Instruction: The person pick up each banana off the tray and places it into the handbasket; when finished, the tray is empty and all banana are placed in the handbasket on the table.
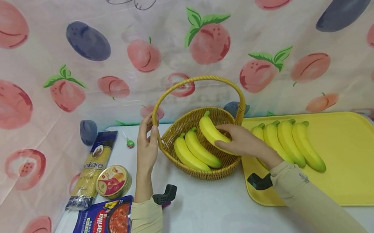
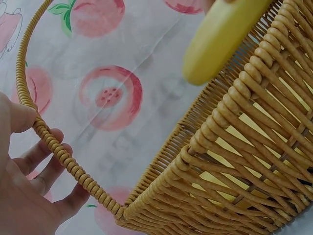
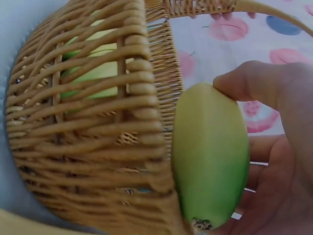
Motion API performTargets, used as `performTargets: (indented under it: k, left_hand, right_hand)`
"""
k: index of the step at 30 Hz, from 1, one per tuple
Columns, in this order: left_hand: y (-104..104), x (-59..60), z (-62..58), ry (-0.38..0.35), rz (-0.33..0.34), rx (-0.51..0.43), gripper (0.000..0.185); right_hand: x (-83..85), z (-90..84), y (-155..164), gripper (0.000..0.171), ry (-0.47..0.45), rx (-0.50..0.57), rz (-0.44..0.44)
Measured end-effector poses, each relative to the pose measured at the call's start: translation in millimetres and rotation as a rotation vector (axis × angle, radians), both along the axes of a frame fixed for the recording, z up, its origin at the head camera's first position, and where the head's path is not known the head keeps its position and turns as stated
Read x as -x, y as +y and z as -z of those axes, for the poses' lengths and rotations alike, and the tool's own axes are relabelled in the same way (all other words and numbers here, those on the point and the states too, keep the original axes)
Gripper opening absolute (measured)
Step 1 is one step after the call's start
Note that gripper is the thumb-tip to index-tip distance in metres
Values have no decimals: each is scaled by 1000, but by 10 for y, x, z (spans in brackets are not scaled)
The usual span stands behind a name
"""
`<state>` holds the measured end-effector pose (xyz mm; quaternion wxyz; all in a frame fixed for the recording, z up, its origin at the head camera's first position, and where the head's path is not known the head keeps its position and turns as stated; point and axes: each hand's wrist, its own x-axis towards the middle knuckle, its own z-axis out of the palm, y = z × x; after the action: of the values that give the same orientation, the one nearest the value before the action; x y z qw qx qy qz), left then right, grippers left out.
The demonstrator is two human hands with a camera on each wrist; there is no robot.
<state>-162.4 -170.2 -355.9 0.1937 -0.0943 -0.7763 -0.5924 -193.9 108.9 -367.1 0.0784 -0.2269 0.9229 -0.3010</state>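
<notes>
Head view: the left hand (image 1: 146, 147) grips the foot of the basket handle (image 1: 156, 125) on the left rim of the basket (image 1: 201, 169). The right hand (image 1: 241, 141) grasps a banana (image 1: 211, 130) over the basket's right side, long axis tilted, stem end up and away. Two bananas (image 1: 193, 153) lie inside; four more (image 1: 291, 144) rest on the yellow tray (image 1: 363, 164) to the right.

Left wrist view: fingers (image 2: 46, 149) curl round the handle (image 2: 63, 156); the banana (image 2: 220, 41) hangs above the rim.

Right wrist view: the right hand (image 3: 279, 161) wraps the banana (image 3: 210, 156) just beside the basket wall (image 3: 98, 132).
</notes>
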Motion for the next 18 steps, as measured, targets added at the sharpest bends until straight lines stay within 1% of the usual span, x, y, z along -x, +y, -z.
performTargets:
  k: [6, 10, 18]
  left_hand:
    - [-2, 5, -1, -3, 0, -1, 40]
    - [8, 0, 6, -6, 3, -1, 40]
    - [4, 8, 7, -8, -9, 6, 40]
  right_hand:
    - [122, 62, -120, 61, -54, -18, -1]
    - [183, 156, -172, 61, -79, -64, -2]
    - [251, 241, -253, 58, -81, -141, -26]
